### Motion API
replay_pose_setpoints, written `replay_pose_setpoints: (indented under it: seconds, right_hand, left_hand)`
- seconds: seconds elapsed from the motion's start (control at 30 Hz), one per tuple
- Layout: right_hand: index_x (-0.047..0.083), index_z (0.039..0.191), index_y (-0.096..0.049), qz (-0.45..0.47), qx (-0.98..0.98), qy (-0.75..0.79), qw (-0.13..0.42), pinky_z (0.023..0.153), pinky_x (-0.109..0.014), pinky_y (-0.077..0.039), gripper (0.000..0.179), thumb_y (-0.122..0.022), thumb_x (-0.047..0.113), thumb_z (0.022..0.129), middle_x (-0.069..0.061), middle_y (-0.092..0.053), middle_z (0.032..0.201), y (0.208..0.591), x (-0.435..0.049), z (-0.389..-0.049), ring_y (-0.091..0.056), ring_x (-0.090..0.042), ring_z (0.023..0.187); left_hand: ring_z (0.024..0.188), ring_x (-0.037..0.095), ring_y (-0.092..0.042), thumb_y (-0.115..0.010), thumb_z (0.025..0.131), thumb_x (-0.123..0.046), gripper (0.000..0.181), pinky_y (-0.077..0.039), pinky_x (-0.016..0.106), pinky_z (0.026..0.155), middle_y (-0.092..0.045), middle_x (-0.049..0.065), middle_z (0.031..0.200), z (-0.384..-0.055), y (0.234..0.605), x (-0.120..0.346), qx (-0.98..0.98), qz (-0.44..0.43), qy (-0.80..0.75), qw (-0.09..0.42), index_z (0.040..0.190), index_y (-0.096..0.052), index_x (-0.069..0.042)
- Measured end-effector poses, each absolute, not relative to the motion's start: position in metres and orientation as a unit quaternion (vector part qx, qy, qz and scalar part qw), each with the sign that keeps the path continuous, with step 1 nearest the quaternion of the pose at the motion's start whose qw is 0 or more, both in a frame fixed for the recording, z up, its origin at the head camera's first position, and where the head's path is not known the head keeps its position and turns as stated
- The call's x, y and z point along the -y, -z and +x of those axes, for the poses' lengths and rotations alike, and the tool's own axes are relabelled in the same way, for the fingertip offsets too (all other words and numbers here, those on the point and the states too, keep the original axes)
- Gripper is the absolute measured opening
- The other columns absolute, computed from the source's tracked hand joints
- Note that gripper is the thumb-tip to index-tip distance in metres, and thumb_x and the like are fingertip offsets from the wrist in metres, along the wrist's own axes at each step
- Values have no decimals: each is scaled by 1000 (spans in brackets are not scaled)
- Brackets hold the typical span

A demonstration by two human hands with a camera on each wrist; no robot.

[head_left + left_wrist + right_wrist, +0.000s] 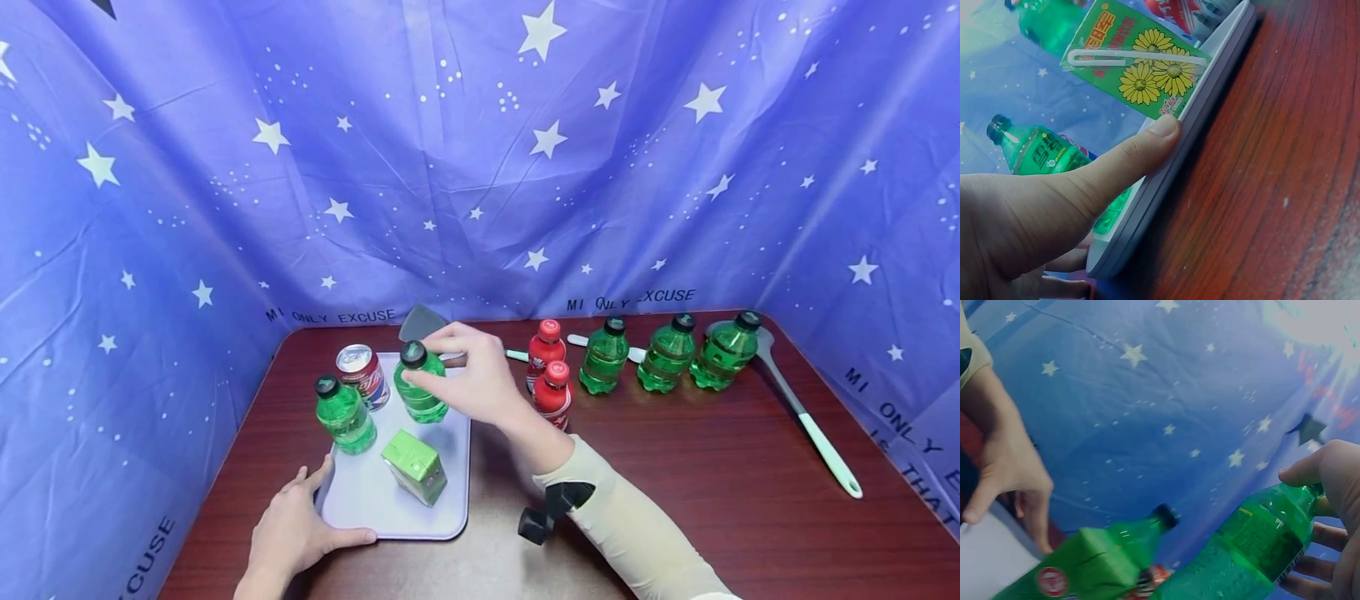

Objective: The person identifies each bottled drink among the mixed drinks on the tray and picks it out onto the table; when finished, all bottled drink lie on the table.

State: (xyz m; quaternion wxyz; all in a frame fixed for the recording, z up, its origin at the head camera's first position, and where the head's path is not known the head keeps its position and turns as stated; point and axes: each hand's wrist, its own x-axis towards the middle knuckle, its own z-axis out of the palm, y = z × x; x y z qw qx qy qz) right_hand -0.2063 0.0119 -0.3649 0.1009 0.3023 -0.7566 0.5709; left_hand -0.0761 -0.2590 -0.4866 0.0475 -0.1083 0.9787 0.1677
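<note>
My right hand (pixel 472 375) grips a green soda bottle (pixel 1260 544) with a black cap, thumb and fingers around its upper part. The bottle stands upright over the back of a pale tray (pixel 375 508). At the tray's near left corner is my left hand (pixel 288 525), with the thumb (pixel 1141 150) on the front rim and the fingers along the left side. On the tray, a second green bottle (pixel 347 421) stands at the left, a soda can (pixel 363 379) behind it. A green drink carton (pixel 1138 62) with yellow flowers and a white straw stands toward the front.
Two red bottles (pixel 553 396) stand right of the tray, close to my right forearm. Farther right are several green bottles (pixel 604 358) in a row. A long-handled utensil (pixel 813 442) lies at the far right, and a grey spatula (pixel 422 323) behind the tray. Starry cloth (pixel 487 150) surrounds the table.
</note>
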Motion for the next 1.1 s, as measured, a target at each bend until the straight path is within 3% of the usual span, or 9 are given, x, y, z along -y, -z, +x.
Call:
replay_pose_setpoints:
  seconds: [0.43,0.8,1.1]
  right_hand:
    - [10,98,-87,292,736,-589,162,75,-32,-66,22,-95,14,78,-5,-74,93,315,-75,-209,-74,-13,81]
    - [0,100,-85,226,742,-587,233,73,-20,-63,25,-94,2,76,7,-70,88,301,-135,-210,-69,-8,79]
    - [7,98,-87,182,770,-544,278,68,-12,-57,22,-94,5,78,13,-71,85,298,-175,-208,-67,-4,72]
  left_hand:
    - [138,63,-51,-88,44,-89,148,-55,74,89,-46,44,153,-77,489,259,-978,-109,-168,53,160,-47,-5]
    - [136,64,-52,-87,44,-89,148,-55,73,87,-45,44,153,-79,486,260,-980,-100,-163,54,160,-47,-6]
    - [136,64,-52,-86,43,-91,149,-55,74,86,-46,45,152,-77,488,261,-980,-103,-166,50,159,-48,-6]
